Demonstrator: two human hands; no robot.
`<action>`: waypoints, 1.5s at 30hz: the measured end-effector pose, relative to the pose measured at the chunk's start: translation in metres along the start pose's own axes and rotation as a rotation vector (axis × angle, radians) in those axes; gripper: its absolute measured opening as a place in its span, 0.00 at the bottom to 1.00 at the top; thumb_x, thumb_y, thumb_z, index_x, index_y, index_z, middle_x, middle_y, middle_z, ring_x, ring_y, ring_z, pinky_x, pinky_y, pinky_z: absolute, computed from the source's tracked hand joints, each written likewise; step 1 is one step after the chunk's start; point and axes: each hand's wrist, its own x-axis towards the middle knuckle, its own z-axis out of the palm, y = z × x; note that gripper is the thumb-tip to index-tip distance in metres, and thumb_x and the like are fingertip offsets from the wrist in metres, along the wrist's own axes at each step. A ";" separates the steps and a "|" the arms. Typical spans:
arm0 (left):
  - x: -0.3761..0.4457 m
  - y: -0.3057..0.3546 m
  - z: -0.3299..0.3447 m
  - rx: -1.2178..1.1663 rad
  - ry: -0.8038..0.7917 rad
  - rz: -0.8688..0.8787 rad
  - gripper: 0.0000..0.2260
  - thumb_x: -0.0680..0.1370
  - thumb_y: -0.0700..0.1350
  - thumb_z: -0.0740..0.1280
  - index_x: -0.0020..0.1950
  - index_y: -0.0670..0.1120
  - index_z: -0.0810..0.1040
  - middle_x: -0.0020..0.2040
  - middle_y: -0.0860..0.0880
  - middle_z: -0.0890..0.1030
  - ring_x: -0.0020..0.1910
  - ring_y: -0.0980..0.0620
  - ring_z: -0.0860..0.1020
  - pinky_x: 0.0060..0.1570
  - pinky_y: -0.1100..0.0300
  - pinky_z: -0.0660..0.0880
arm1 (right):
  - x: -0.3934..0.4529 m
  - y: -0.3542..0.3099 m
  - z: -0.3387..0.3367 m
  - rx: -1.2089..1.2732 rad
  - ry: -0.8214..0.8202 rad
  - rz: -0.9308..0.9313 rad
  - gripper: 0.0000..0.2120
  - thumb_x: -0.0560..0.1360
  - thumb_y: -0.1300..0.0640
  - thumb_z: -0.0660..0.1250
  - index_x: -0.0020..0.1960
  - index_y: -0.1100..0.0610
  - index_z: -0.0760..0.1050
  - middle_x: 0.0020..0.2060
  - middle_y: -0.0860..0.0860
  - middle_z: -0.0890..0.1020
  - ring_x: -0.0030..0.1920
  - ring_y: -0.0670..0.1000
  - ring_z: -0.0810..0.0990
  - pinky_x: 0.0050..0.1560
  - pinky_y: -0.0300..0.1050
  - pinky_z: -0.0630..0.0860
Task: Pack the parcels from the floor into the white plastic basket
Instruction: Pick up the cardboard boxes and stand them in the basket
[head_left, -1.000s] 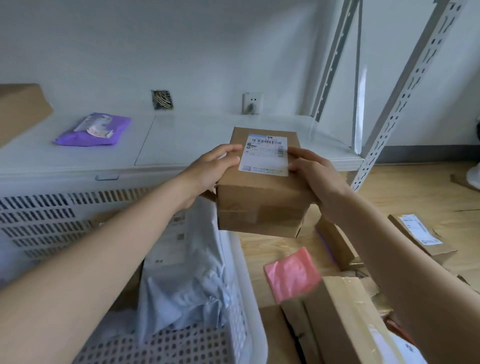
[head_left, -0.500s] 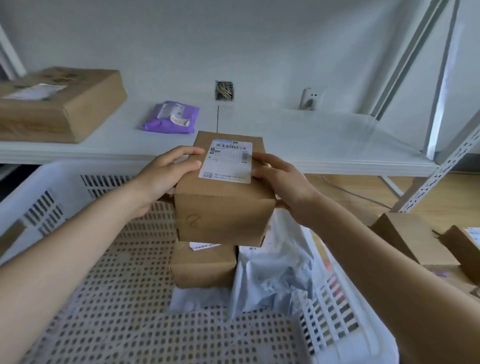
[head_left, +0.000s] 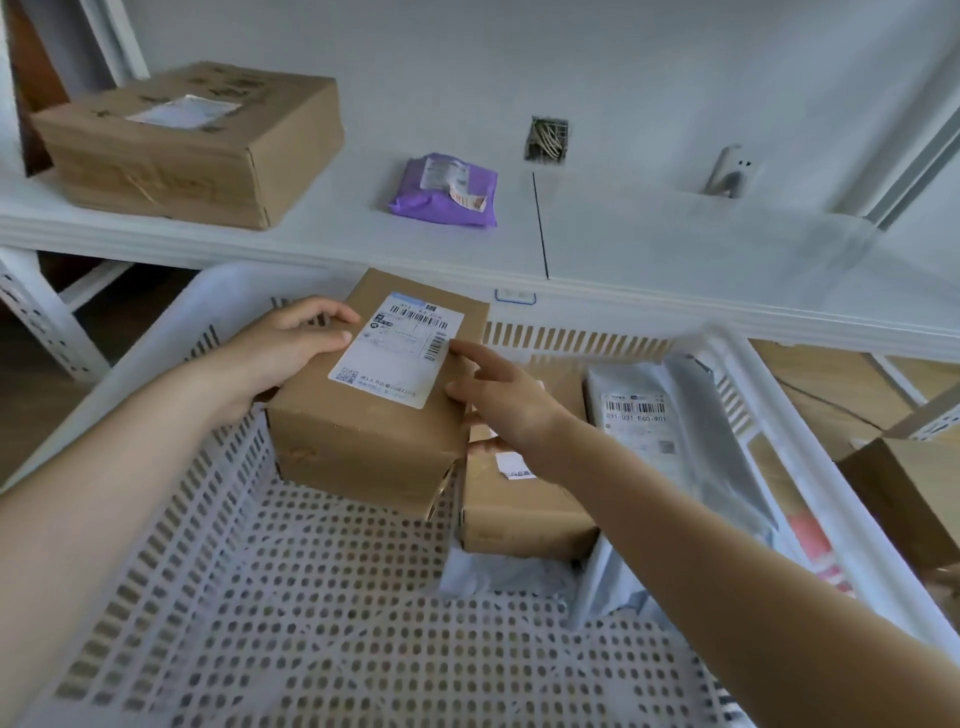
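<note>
Cardboard box (head_left: 374, 395) w/ a white shipping label on top is held inside the white plastic basket (head_left: 270, 597), at the far-left part of it, apparently just above or at the mesh floor; contact w/ the floor can't be told. It is gripped from the left side by the left hand (head_left: 283, 353), fingers curled over the top edge, presumably so it can be lowered level. The right hand (head_left: 498, 395) is loosened, fingers straight and only touching the box's right edge, prob. steadying it. Just right of the box, a smaller carton (head_left: 524, 514) and a grey mailer bag (head_left: 670, 421) are already packed. The carton's far side is hidden by the right wrist; label text is too small to be read.
</note>
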 end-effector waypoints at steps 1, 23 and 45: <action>0.004 -0.007 -0.003 0.015 -0.009 -0.022 0.08 0.77 0.46 0.65 0.44 0.60 0.77 0.41 0.52 0.80 0.36 0.52 0.77 0.35 0.60 0.72 | 0.004 0.003 0.009 -0.011 -0.005 0.014 0.25 0.76 0.60 0.59 0.70 0.42 0.63 0.48 0.46 0.73 0.43 0.49 0.77 0.37 0.45 0.80; 0.048 -0.143 0.042 0.083 -0.314 -0.408 0.14 0.79 0.37 0.60 0.47 0.59 0.68 0.62 0.51 0.70 0.52 0.47 0.75 0.37 0.52 0.77 | 0.052 0.130 0.101 -0.613 -0.020 0.220 0.38 0.75 0.63 0.57 0.76 0.49 0.38 0.74 0.60 0.40 0.73 0.62 0.56 0.67 0.54 0.62; 0.054 -0.166 0.058 0.121 -0.211 -0.376 0.08 0.77 0.38 0.65 0.46 0.52 0.73 0.60 0.48 0.75 0.49 0.50 0.76 0.43 0.57 0.76 | 0.052 0.138 0.105 -1.017 -0.230 0.306 0.34 0.77 0.64 0.54 0.76 0.57 0.37 0.72 0.63 0.31 0.73 0.65 0.36 0.72 0.57 0.55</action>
